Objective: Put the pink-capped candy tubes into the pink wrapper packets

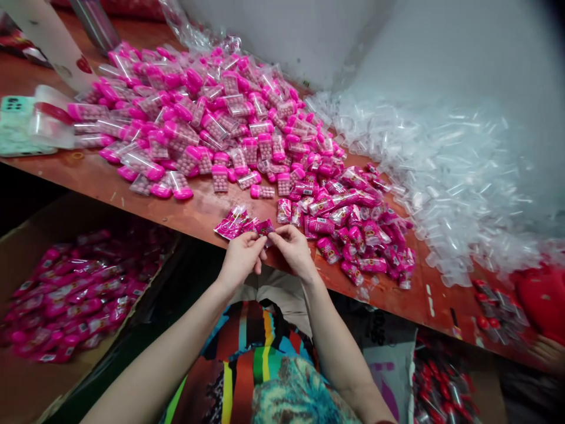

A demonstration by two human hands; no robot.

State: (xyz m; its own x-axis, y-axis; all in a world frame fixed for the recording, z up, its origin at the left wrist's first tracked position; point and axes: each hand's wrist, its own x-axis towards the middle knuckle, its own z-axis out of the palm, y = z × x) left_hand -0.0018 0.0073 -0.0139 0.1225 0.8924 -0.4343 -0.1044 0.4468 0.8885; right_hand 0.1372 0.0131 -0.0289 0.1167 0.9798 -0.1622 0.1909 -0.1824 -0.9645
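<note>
Both hands meet at the front edge of the table. My left hand and my right hand are closed in a pinch on a small pink printed wrapper. Flat, shiny pink wrappers lie on the table just beyond my left fingers. Beyond the hands spreads a heap of clear little bottles with pink caps and pale pink balls inside. Right of my right hand is a pile of bottles in pink printed wrappers.
Clear empty plastic bottles are heaped at the right against the wall. Below left stands a cardboard box of pink wrapped bottles. A phone lies at far left. Red-capped bottles and another person's hand are at right.
</note>
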